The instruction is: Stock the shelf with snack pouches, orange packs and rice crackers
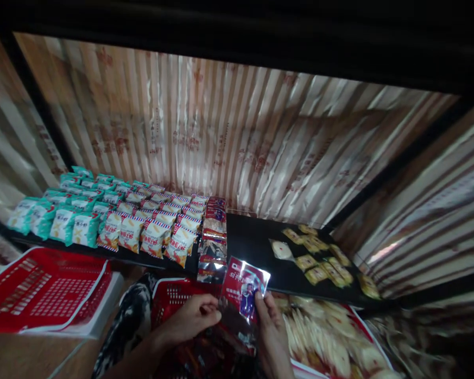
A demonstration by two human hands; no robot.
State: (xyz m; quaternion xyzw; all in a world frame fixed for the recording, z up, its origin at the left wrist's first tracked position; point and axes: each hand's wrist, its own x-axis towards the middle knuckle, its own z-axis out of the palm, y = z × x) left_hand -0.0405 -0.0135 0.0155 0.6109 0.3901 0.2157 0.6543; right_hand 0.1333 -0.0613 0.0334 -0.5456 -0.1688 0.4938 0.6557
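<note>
My right hand (272,327) grips the right edge of a dark red snack packet (233,295) with printed lettering and a purple picture, its thumb on the front. My left hand (195,317) is closed, its thumb and curled fingers at the packet's left edge. The packet stands tilted above a red basket (168,290) holding more dark packets (203,355). Just beyond, a column of similar dark red packets (213,247) lies on the black shelf (250,239).
Left on the shelf stand rows of teal-and-white bags (63,223) and red-and-white bags (155,237). Small yellow packets (318,275) and a round white packaged item (281,249) lie right. A red basket (63,287) is at lower left; pale round packages (324,337) fill another basket.
</note>
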